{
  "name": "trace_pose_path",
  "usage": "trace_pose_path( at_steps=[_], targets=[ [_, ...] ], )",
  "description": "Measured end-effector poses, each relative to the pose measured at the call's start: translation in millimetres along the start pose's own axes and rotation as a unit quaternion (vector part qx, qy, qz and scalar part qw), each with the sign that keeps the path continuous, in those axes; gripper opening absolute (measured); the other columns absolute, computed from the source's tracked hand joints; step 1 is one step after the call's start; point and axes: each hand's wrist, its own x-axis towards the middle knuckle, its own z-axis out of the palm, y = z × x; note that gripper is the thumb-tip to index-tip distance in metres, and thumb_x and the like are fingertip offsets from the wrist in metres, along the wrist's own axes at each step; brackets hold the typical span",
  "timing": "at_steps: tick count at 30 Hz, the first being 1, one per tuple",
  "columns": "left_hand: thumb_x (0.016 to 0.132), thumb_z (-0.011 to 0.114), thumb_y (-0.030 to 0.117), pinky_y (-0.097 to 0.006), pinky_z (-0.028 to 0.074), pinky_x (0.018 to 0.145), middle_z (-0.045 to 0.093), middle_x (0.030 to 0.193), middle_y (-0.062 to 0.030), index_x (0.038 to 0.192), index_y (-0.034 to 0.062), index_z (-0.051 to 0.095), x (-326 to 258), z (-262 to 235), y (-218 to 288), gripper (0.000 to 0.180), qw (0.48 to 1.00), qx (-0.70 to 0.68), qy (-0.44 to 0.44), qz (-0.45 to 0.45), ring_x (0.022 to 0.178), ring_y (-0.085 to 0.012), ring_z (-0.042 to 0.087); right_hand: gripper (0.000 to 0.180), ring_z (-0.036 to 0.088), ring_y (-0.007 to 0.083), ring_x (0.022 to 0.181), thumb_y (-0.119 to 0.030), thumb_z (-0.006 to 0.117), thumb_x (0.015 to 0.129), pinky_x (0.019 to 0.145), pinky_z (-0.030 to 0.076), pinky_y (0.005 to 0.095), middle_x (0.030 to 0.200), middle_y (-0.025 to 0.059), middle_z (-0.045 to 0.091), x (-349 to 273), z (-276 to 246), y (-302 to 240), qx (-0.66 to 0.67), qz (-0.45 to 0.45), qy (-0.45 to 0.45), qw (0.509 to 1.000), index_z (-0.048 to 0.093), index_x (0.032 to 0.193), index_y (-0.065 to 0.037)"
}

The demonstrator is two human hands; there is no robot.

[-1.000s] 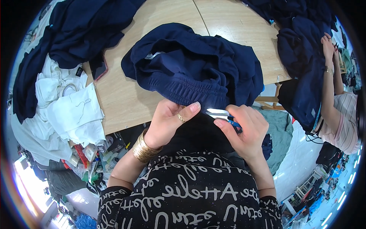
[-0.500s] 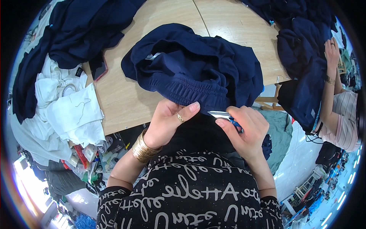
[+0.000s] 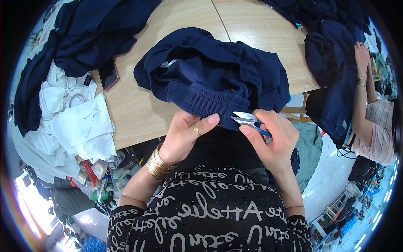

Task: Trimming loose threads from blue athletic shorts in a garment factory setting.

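Note:
A navy garment (image 3: 264,71) with a gathered elastic waistband lies bunched on the wooden table, its near edge hanging over the table's front. My left hand (image 3: 184,132) pinches that waistband edge, thumb on top and the other fingers hidden beneath the cloth. In my right hand (image 3: 275,140) is a small pair of thread snips (image 3: 247,119) with silver blades and a blue handle. The blades are spread apart, their tips at the waistband just right of my left thumb.
Navy cloth (image 3: 92,35) is heaped at the far left, with a phone (image 3: 109,75) beside it. White garments (image 3: 77,126) hang over the table's left edge. At the right a co-worker's hand (image 3: 362,56) rests on more navy cloth (image 3: 331,63). The wooden table (image 3: 176,17) has a seam.
The snips' blades have spread apart and moved slightly up onto the waistband edge. My left hand keeps its grip. At the right, the co-worker's hand has shifted a little left.

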Motion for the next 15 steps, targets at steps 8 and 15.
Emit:
trace_pose_path(
  at_steps=[8, 15],
  targets=[
    [0.089, 0.06, 0.013, -0.027, 0.044, 0.089, 0.063, 0.11, -0.008, 0.116, -0.0019, 0.056, 0, 1, 3, 0.031, 0.999, -0.029, -0.018, -0.011, 0.098, -0.012, 0.057, 0.045, 0.043, 0.012, 0.048, -0.024, 0.081, 0.061, 0.044, 0.036, 0.023, 0.072, 0.001, 0.057, 2, 9, -3, 0.093, -0.064, 0.069, 0.991, 0.066, 0.1, -0.007],
    [0.091, 0.058, 0.016, -0.028, 0.047, 0.085, 0.065, 0.102, -0.0112, 0.106, -0.0032, 0.059, 4, 4, 16, 0.024, 0.996, 0.07, -0.049, -0.018, 0.092, -0.0164, 0.063, 0.015, 0.057, 0.0105, 0.07, -0.001, 0.066, 0.076, 0.06, 0.042, 0.0212, 0.082, 0.0018, 0.061, 4, 23, 7, 0.164, 0.079, 0.004, 0.983, 0.067, 0.09, -0.003]
  ],
)
